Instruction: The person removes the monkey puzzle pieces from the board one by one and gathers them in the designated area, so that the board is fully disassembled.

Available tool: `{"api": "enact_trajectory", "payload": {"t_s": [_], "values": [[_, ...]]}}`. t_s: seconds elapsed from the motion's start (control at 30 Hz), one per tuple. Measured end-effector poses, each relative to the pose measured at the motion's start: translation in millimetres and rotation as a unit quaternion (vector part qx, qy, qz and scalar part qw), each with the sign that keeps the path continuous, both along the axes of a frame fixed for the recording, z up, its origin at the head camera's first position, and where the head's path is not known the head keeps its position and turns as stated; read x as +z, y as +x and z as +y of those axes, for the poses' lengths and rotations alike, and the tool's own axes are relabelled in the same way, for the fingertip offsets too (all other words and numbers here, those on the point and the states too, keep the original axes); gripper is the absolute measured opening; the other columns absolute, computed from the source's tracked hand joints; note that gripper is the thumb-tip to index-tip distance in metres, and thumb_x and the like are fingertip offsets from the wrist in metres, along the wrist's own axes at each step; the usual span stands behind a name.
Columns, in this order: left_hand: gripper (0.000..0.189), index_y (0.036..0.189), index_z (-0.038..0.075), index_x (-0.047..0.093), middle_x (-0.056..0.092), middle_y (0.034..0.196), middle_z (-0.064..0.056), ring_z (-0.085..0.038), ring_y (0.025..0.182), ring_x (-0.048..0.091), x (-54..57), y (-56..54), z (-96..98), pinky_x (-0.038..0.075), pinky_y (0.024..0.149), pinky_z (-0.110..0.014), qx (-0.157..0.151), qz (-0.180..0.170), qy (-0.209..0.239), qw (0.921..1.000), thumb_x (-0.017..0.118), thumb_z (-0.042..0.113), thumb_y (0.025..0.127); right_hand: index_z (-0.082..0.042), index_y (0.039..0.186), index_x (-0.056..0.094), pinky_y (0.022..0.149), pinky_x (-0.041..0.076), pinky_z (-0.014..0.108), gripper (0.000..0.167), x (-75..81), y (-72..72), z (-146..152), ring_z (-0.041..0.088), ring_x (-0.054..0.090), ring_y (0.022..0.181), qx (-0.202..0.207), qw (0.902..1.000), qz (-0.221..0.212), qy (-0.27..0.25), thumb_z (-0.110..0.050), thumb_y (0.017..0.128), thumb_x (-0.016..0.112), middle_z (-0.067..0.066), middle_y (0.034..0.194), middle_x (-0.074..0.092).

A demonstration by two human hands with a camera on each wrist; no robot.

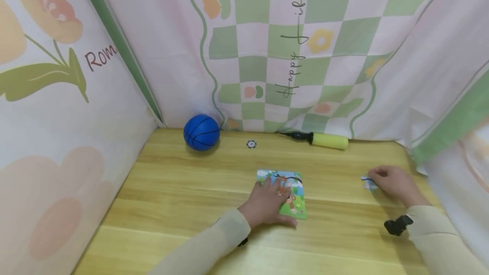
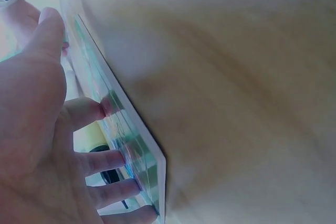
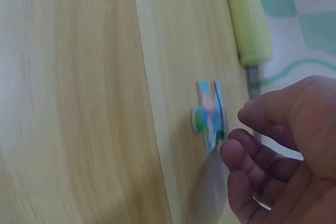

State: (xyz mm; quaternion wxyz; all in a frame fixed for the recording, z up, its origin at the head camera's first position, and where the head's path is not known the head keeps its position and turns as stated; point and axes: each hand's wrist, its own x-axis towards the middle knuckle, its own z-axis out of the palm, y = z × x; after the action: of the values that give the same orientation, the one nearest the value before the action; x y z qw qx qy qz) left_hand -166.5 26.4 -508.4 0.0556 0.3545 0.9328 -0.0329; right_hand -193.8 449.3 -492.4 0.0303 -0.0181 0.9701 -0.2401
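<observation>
My left hand [image 1: 265, 200] lies spread over a small picture puzzle board [image 1: 299, 210] with a cartoon monkey on a branch. In the left wrist view, straight fingertips of the left hand [image 2: 47, 124] touch the board's surface [image 2: 142, 156], and the thumb is off to the side. At the right of the table my right hand [image 1: 395, 183] is beside a small jigsaw piece [image 1: 369, 184]. From the right wrist, the piece [image 3: 209, 116] appears just ahead of the fingertips, while a gap separates the thumb from the bent fingers of the right hand [image 3: 294, 145].
A blue ball [image 1: 201, 133] stands at the back left of the wooden table [image 1: 172, 198]. Near the back edge lie a small black-and-white round piece [image 1: 251, 144] and a yellow hand pump [image 1: 328, 140] with a black nozzle. Patterned curtains [image 1: 252, 54] close off the back and sides.
</observation>
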Motion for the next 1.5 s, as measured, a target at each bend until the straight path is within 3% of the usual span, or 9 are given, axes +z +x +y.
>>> {"api": "enact_trajectory", "payload": {"t_s": [0.23, 0.4, 0.53, 0.77, 0.93, 1.27, 1.5], "values": [[0.094, 0.160, 0.035, 0.030, 0.019, 0.168, -0.003, -0.036, 0.148, 0.026, 1.3, -2.5, -9.1, 0.036, 0.110, -0.057, 0.005, -0.023, 0.018, 0.9996, 0.026, 0.090, 0.084, 0.003, 0.120, 0.069, 0.081, 0.051, 0.059, 0.042, 6.9, -7.0, -45, 0.045, 0.065, 0.101, 0.022, 0.9996, 0.014, -0.007, -0.034, 0.105, 0.057, 0.025, 0.112, 0.070], [0.095, 0.162, 0.038, 0.024, 0.015, 0.168, -0.011, -0.039, 0.150, 0.018, -3.0, 1.0, -17.0, 0.026, 0.116, -0.055, 0.006, -0.013, 0.011, 0.9998, 0.017, 0.090, 0.083, 0.001, 0.119, 0.071, 0.085, 0.052, 0.058, 0.036, 9.7, -8.6, -90, 0.040, 0.067, 0.099, 0.066, 0.9971, 0.020, -0.031, -0.030, 0.104, 0.061, 0.021, 0.114, 0.070], [0.095, 0.162, 0.042, 0.016, 0.014, 0.167, -0.017, -0.042, 0.150, 0.015, 4.9, 4.2, -22.8, 0.020, 0.118, -0.055, 0.021, -0.024, -0.007, 0.9995, 0.015, 0.092, 0.081, -0.001, 0.119, 0.071, 0.084, 0.054, 0.055, 0.033, 8.0, -6.4, -127, 0.032, 0.068, 0.097, 0.101, 0.9935, 0.006, -0.053, -0.029, 0.103, 0.062, 0.014, 0.111, 0.071], [0.090, 0.159, 0.046, 0.026, 0.017, 0.165, -0.022, -0.043, 0.149, 0.020, 11.2, 5.2, -29.7, 0.026, 0.116, -0.056, 0.033, -0.066, -0.023, 0.9970, 0.023, 0.092, 0.081, -0.004, 0.118, 0.072, 0.082, 0.056, 0.048, 0.024, -0.2, -7.3, -187, 0.021, 0.066, 0.093, 0.166, 0.9829, 0.004, -0.080, -0.019, 0.100, 0.065, 0.004, 0.105, 0.071], [0.090, 0.157, 0.045, 0.032, 0.020, 0.164, -0.023, -0.043, 0.147, 0.024, 12.7, 5.1, -29.1, 0.030, 0.114, -0.056, 0.032, -0.067, -0.018, 0.9971, 0.027, 0.092, 0.081, -0.002, 0.116, 0.073, 0.083, 0.055, 0.049, 0.023, -3.9, -13.0, -218, 0.022, 0.066, 0.094, 0.209, 0.9759, 0.033, -0.052, -0.016, 0.099, 0.067, 0.005, 0.103, 0.070], [0.092, 0.156, 0.045, 0.034, 0.022, 0.164, -0.022, -0.043, 0.147, 0.025, 13.5, 3.5, -27.1, 0.033, 0.112, -0.054, 0.050, -0.061, -0.035, 0.9963, 0.026, 0.094, 0.079, -0.002, 0.113, 0.073, 0.081, 0.055, 0.046, 0.021, -6.8, -18.7, -236, 0.022, 0.063, 0.092, 0.201, 0.9780, 0.040, -0.038, -0.017, 0.100, 0.065, 0.007, 0.104, 0.065], [0.090, 0.155, 0.046, 0.036, 0.021, 0.164, -0.022, -0.044, 0.146, 0.024, 11.2, 3.8, -25.8, 0.033, 0.112, -0.055, 0.049, -0.070, -0.015, 0.9962, 0.030, 0.094, 0.079, -0.002, 0.109, 0.070, 0.077, 0.056, 0.042, 0.017, -12.9, -23.3, -233, 0.018, 0.066, 0.082, 0.143, 0.9791, -0.012, -0.144, -0.017, 0.101, 0.065, 0.004, 0.094, 0.069]]}}
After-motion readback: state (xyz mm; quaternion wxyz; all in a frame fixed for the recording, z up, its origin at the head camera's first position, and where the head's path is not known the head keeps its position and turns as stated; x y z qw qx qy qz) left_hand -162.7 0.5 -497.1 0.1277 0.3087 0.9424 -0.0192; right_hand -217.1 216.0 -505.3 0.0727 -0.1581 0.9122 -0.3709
